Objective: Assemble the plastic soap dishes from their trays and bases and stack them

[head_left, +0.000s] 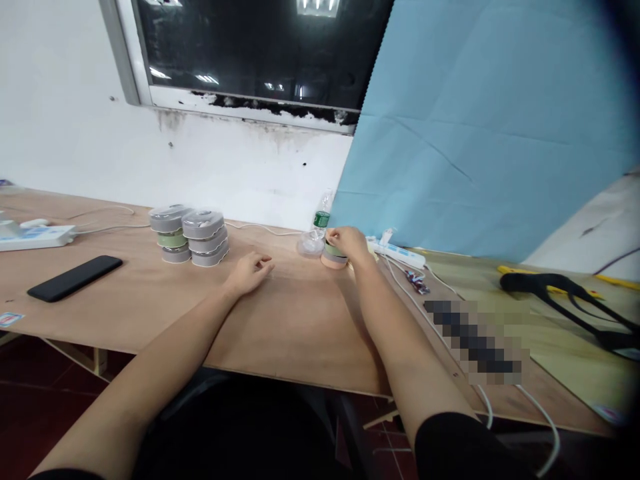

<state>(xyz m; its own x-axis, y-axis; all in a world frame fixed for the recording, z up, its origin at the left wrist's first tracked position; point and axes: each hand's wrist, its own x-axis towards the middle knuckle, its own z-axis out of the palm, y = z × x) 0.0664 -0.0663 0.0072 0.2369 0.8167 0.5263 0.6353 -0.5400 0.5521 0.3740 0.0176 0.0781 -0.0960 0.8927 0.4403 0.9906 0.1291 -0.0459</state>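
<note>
My right hand (349, 243) grips the top of a short stack of round containers (333, 255), with a pale green one over a peach one, and its fingers partly hide the upper rim. My left hand (249, 274) rests on the plywood table (295, 320) with its fingers curled closed, holding nothing. It lies between that stack and two taller stacks of grey round containers with clear lids (205, 237) (170, 233). A green band shows in the left stack. A clear round lid (311, 245) lies just left of my right hand.
A plastic water bottle (323, 217) stands against the white wall. A black phone (75, 278) and a white power strip (35, 237) lie at the left, and another strip (399, 255) with cables lies at the right. A blue sheet (475, 127) hangs behind. A black object (565, 303) lies on a yellowish board.
</note>
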